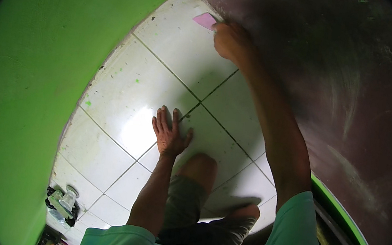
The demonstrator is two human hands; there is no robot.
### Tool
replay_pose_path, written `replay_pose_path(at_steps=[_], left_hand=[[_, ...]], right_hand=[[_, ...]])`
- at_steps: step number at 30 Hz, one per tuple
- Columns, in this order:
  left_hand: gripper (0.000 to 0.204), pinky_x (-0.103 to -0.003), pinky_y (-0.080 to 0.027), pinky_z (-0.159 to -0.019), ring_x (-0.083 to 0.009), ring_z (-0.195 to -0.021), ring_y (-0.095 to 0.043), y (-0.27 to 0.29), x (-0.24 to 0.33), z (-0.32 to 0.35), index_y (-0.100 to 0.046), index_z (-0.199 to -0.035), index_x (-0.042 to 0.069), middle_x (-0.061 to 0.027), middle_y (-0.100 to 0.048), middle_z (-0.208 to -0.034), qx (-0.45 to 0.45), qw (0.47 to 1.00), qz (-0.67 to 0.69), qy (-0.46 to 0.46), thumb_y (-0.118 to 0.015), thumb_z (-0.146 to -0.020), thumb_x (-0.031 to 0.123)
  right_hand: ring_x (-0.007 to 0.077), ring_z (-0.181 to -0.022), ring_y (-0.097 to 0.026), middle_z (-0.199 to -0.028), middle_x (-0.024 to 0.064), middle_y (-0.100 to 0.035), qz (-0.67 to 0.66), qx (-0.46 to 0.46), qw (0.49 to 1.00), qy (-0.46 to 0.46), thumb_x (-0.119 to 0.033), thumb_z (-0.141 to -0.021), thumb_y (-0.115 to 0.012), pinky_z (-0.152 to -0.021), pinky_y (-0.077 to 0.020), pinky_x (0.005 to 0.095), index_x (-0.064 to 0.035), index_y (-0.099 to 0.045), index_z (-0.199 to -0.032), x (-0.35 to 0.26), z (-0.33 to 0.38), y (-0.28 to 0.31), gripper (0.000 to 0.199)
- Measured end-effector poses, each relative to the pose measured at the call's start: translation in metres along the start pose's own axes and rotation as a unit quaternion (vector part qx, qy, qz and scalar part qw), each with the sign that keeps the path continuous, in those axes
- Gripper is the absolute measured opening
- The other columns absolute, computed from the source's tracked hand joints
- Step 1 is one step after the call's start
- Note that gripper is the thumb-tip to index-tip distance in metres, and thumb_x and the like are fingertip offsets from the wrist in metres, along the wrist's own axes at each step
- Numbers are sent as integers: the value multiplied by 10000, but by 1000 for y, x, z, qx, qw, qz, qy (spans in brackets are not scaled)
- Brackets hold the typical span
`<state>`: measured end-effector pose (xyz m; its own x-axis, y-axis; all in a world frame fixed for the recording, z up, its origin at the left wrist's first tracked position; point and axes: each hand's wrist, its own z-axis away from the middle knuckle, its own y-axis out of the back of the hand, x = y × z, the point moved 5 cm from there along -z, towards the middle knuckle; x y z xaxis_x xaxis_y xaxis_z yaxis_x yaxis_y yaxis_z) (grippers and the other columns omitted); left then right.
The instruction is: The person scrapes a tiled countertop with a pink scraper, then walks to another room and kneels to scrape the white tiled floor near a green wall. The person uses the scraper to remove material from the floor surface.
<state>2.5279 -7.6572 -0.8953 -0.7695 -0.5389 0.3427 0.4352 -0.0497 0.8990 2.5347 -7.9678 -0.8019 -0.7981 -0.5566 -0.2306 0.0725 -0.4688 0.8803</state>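
Observation:
My left hand [170,134] presses flat on the white tiled floor [162,74], its fingers spread and nothing in it. Stretched far ahead, my right hand [233,40] grips a thin pink flat piece [205,21]. One pointed end of it sticks out to the left of my fingers, over the floor beside the foot of the dark brownish wall [337,91]. Whether it is a sheet or a stiff blade I cannot tell, since my hand hides the rest.
A green wall [41,64] runs along the left, with grit and green paint specks near its base. At lower left lie a clear plastic cup [69,197] and a black plastic bag [72,215]. My bent knee [198,167] is close to my left hand. A green edge [341,214] borders the right.

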Motion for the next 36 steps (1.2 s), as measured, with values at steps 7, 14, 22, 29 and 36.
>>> replay_pose_path(at_steps=[7, 14, 22, 29, 36], left_hand=[[800, -571, -135, -1103, -409, -1378, -158, -2, -5, 2, -336, -1401, 91, -261, -189, -1469, -6, 1000, 12, 7, -621, -768, 489], [795, -571, -135, -1102, -409, -1378, -153, 0, -1, 0, -344, -1396, 90, -266, -189, -1466, -10, 1000, 12, 8, -615, -768, 495], [791, -575, -132, -1100, -413, -1376, -154, 1, -2, 0, -344, -1397, 87, -272, -190, -1462, -5, 1000, 17, -1, -608, -772, 495], [790, -573, -134, -1102, -411, -1375, -157, 0, -3, 1, -346, -1397, 94, -268, -189, -1465, -8, 1000, 4, 10, -607, -771, 500], [793, -576, -148, -1097, -412, -1373, -164, 0, -2, 8, -343, -1395, 91, -265, -184, -1465, -12, 1000, -1, 10, -608, -771, 503]], right_hand=[[374, -919, -612, -955, 220, -641, 56, -25, 998, 6, -122, -895, -459, -802, -486, 469, -34, -576, -1202, 18, 34, -13, 340], [373, -895, -631, -914, 204, -651, 16, 85, 993, 78, -117, -889, -424, -782, -499, 478, -35, -637, -930, 16, 7, -14, 232], [364, -970, -608, -1022, 207, -642, 55, 30, 995, 73, -160, -897, -505, -835, -479, 456, -64, -602, -1170, 16, -10, -9, 304], [360, -962, -614, -1016, 203, -645, 105, -9, 992, 63, -174, -896, -515, -847, -477, 453, -77, -632, -1131, 10, -18, -2, 279], [358, -955, -618, -1006, 201, -651, 79, -19, 993, 81, -190, -892, -521, -860, -475, 445, -61, -648, -1078, 21, -13, -6, 260]])
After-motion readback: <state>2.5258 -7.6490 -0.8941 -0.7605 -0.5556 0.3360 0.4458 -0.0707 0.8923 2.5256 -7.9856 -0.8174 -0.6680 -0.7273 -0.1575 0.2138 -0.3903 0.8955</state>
